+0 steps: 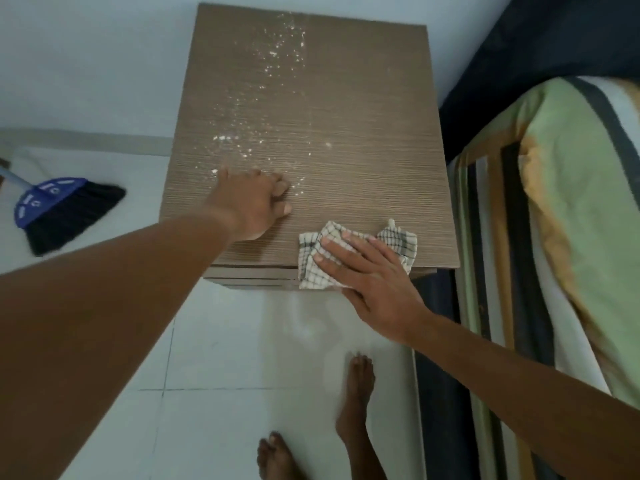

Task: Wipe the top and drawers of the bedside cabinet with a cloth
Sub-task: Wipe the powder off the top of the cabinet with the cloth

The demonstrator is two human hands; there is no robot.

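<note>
Our right hand [363, 268] lies flat with straight fingers, pressing the checked cloth [311, 268] onto the bedside cabinet [363, 133] at the 5 o'clock corner of its top, the cloth hanging a little over the front edge. At 10 o'clock from it, our left hand [256, 206] rests on the top with fingers curled under, holding nothing. White specks [235, 140] trail across the wood from 12 o'clock down to that hand. A striped bed [554, 202] crowds the 3 o'clock side; a blue broom [62, 209] lies at 9 o'clock; our bare feet [360, 393] stand on the tiles at 6 o'clock
</note>
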